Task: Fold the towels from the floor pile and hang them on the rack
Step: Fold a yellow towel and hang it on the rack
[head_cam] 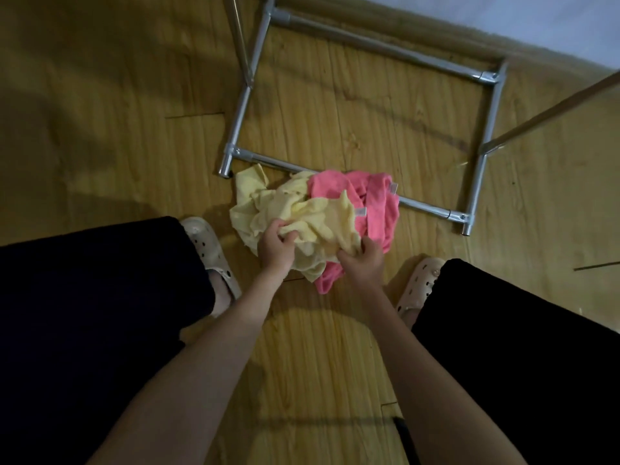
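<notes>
Yellow towel [302, 216] bunches under both my hands, left hand [276, 246] and right hand [362, 260] each gripping folds, atop the pink towel [375, 203] on the wooden floor [318, 364] beside the rack [476, 182] base.

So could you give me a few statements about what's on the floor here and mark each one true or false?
1. Both hands grip the yellow towel. True: the left hand and the right hand each hold a bunch of it.
2. The pink towel hangs on the rack. False: it lies crumpled on the floor, partly under the yellow one.
3. The pile lies over the near bar of the rack base. True.
4. The towels are neatly folded. False: both are crumpled.
5. The person is barefoot. False: they wear pale clogs.
</notes>
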`<move>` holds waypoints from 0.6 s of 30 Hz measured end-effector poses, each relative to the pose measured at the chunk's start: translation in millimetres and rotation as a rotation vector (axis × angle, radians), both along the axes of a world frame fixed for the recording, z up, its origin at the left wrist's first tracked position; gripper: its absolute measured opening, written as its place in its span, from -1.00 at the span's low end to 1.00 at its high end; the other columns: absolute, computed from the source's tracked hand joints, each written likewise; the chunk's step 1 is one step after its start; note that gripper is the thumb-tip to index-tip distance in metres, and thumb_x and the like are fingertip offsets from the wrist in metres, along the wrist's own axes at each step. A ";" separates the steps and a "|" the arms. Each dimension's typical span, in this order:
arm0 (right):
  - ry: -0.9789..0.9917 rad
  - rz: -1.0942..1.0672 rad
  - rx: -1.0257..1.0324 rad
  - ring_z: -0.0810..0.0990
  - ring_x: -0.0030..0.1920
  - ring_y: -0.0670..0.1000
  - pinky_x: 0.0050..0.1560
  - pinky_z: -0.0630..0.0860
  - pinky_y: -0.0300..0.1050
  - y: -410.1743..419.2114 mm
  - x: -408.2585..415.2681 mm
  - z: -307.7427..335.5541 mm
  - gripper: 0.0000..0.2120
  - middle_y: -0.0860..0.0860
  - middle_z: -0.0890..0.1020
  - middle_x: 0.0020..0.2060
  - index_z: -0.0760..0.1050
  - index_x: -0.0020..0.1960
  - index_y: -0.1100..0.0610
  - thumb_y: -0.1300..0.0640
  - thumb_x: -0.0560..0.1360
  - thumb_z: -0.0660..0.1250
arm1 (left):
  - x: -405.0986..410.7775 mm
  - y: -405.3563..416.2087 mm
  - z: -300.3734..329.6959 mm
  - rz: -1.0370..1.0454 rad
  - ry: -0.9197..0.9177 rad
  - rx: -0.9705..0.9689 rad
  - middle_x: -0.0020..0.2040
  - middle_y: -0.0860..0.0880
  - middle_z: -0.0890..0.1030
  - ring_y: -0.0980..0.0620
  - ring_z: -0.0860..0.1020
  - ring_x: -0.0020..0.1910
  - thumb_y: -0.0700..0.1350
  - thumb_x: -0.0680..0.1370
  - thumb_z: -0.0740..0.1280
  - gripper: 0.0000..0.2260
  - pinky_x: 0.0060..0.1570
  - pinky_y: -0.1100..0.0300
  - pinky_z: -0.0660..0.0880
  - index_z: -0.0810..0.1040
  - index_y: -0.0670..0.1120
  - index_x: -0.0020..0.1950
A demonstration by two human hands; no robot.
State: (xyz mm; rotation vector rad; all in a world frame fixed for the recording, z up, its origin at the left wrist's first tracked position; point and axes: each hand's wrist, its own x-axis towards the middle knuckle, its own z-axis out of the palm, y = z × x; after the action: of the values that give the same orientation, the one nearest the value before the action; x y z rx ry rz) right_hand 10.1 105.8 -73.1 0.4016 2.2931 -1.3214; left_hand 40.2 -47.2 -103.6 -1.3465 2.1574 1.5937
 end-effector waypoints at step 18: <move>0.313 0.146 -0.529 0.61 -0.12 -0.06 -0.12 0.53 -0.18 50.3 50.5 305.3 -0.79 -0.02 0.65 -0.16 0.57 0.06 0.16 0.31 0.45 0.36 | 70.8 5.3 241.2 -0.116 0.279 0.118 -0.12 -0.09 0.56 -0.06 0.56 -0.17 -0.30 0.51 0.35 -0.88 -0.26 0.25 0.49 0.53 -0.12 -0.02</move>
State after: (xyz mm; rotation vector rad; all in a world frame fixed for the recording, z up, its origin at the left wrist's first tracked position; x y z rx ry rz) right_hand 60.7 156.1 232.3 -0.1566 2.0348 -1.9381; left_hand 111.0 -41.9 137.6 -0.9970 2.2004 1.9252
